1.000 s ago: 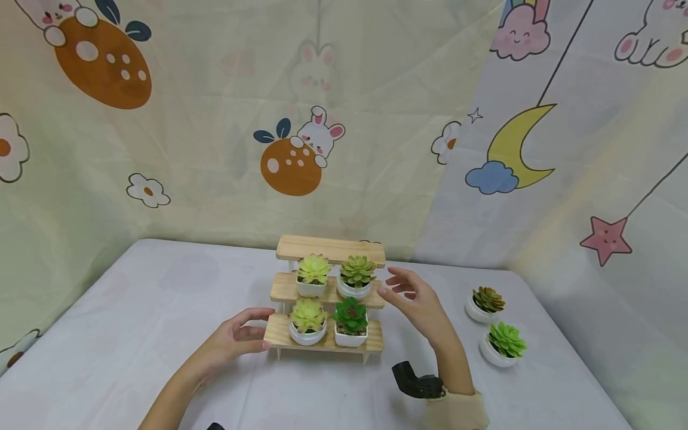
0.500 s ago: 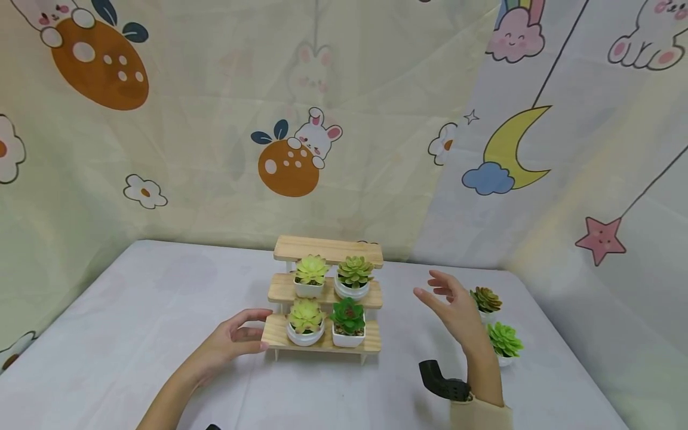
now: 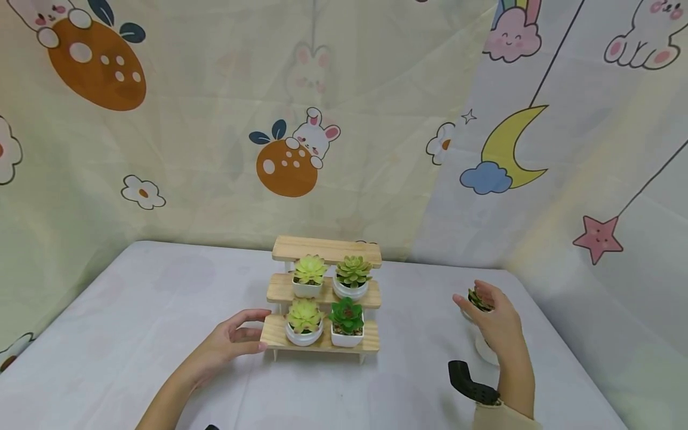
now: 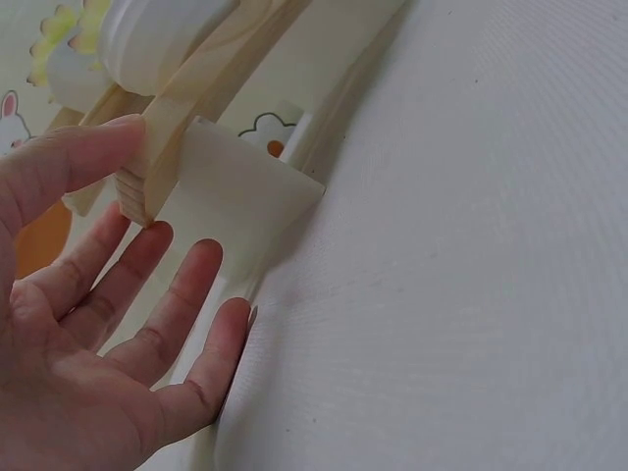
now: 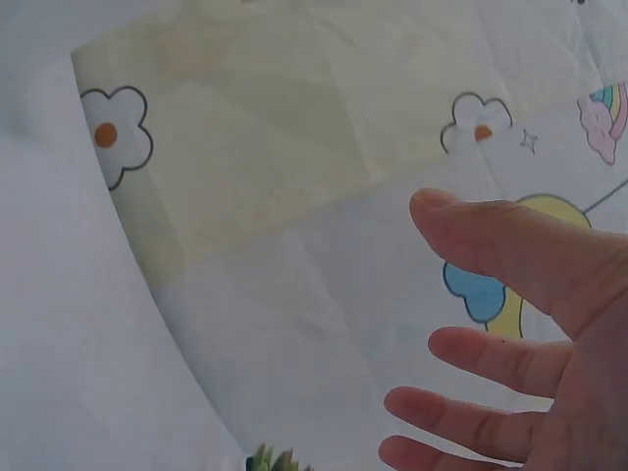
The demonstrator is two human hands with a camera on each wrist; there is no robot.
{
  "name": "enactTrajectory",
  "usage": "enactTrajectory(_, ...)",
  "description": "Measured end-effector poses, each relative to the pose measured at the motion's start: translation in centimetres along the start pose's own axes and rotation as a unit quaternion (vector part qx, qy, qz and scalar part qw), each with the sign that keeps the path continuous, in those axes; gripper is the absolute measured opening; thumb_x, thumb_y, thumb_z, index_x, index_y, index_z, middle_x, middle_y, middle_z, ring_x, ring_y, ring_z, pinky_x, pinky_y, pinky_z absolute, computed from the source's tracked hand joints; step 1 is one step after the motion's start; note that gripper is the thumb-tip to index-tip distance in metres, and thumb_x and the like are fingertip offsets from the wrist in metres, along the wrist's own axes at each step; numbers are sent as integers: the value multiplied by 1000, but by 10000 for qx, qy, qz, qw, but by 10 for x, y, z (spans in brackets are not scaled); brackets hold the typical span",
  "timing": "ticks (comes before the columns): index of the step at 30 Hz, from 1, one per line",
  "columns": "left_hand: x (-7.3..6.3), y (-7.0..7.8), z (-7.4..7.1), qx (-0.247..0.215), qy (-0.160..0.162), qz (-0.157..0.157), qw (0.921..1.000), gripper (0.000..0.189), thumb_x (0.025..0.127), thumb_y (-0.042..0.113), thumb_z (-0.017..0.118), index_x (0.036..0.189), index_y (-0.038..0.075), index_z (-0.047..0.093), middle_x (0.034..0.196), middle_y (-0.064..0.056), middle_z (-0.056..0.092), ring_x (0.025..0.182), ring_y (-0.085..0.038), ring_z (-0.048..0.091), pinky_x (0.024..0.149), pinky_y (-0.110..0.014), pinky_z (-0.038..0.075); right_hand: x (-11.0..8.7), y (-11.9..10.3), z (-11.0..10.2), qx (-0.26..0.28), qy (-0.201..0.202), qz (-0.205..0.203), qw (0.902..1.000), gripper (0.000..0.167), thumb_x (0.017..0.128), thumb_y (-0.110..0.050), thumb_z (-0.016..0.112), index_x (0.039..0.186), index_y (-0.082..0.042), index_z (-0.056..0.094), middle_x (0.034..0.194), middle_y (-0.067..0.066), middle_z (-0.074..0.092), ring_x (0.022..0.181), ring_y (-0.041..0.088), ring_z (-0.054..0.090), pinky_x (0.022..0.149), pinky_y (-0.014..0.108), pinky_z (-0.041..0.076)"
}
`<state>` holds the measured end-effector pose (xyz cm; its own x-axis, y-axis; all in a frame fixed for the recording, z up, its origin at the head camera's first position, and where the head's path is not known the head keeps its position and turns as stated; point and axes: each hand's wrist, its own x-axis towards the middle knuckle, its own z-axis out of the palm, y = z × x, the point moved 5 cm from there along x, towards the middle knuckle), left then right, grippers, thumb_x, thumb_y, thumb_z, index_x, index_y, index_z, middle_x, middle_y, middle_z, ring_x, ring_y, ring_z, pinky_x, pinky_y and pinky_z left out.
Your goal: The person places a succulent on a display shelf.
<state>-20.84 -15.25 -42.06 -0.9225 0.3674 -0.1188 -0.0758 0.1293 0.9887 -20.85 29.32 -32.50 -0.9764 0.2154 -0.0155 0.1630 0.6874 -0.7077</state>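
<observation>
The left hand (image 3: 231, 341) has a light grip on the stand (image 3: 325, 249), with its thumb on the left end of the bottom step (image 3: 274, 333) and fingertips under it. The right hand (image 3: 500, 319) has its grip wide, fingers apart, round a dark plant (image 3: 480, 301) on the right of the tabletop (image 3: 408, 340). I can't tell if they touch. The dark plant's leaves point up. Just nearer is a white pot (image 3: 486, 351), partly hidden by that hand.

The stand is in the middle. Its long way runs left to right, and its steps climb away from the person. Two pale plants (image 3: 303, 316) are on the left and two darker plants (image 3: 346, 316) on the right, all upright. A picture cloth (image 3: 365, 149) hangs behind.
</observation>
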Motion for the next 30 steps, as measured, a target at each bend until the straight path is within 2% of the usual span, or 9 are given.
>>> enactTrajectory(6, 1, 0, 0, -12, 32, 9, 10000, 65, 82, 16, 70, 138, 7, 39, 138, -19, 41, 111, -20, 56, 87, -33, 45, 2, 29, -17, 158, 395, 695, 9967, 88, 86, -56, 54, 149, -8, 15, 151, 25, 16, 137, 44, 16, 103, 62, 23)
enactTrajectory(13, 0, 1, 0, -19, 1, 28, 10000, 65, 82, 17, 69, 138, 7, 39, 137, -20, 41, 110, -19, 57, 87, -32, 45, -1, 49, -26, 694, 1147, 1428, 9806, 86, 88, -57, 48, 148, -4, 16, 151, 28, 11, 135, 48, 16, 104, 62, 22)
enactTrajectory(18, 0, 0, 0, 16, 10, 48, 10000, 66, 82, 16, 70, 139, 7, 38, 139, -18, 39, 112, -20, 56, 87, -32, 45, 7, 78, -20, 835, 1061, 1828, 9738, 95, 86, -65, 42, 147, 1, 10, 148, 34, 9, 131, 53, 21, 97, 65, 30)
enactTrajectory(21, 0, -1, 0, 47, 34, 28, 10000, 66, 82, 17, 70, 139, 7, 38, 139, -18, 39, 113, -21, 55, 87, -33, 45, 25, 111, -12, 869, 902, 2038, 9710, 106, 78, -76, 38, 149, -3, 6, 149, 32, 9, 130, 51, 25, 76, 59, 46)
enactTrajectory(23, 0, -1, 0, 49, 39, 18, 10000, 66, 82, 17, 70, 139, 7, 38, 139, -18, 39, 113, -21, 55, 87, -33, 45, 39, 136, -6, 886, 866, 2079, 9703, 113, 72, -83, 36, 149, -5, 4, 149, 33, 10, 129, 51, 27, 61, 49, 50)
enactTrajectory(25, 0, -1, 0, 44, 38, 17, 10000, 66, 82, 17, 70, 139, 7, 38, 139, -18, 39, 112, -21, 55, 87, -33, 45, 50, 154, -1, 912, 817, 2123, 9695, 117, 69, -86, 34, 150, -7, 2, 149, 32, 11, 129, 50, 27, 53, 41, 50)
enactTrajectory(27, 0, -1, 0, 27, 19, 30, 10000, 66, 82, 17, 70, 139, 7, 38, 139, -18, 39, 112, -21, 56, 87, -33, 45, 53, 159, 1, 945, 756, 2114, 9699, 121, 67, -87, 33, 149, -5, 0, 148, 33, 11, 128, 51, 27, 51, 38, 51)
enactTrajectory(28, 0, -1, 0, 16, 7, 43, 10000, 66, 82, 17, 70, 139, 6, 37, 139, -18, 39, 112, -20, 56, 87, -33, 45, 51, 156, 1, 997, 698, 2136, 9693, 121, 68, -87, 33, 149, -4, -1, 148, 33, 10, 129, 51, 26, 48, 33, 49)
enactTrajectory(30, 0, -1, 0, 0, -11, 62, 10000, 66, 82, 16, 69, 139, 6, 37, 139, -19, 40, 111, -20, 56, 87, -32, 45, 42, 141, 0, 1076, 467, 2101, 9706, 119, 71, -84, 36, 148, -1, -3, 148, 34, 6, 131, 51, 23, 51, 37, 51)
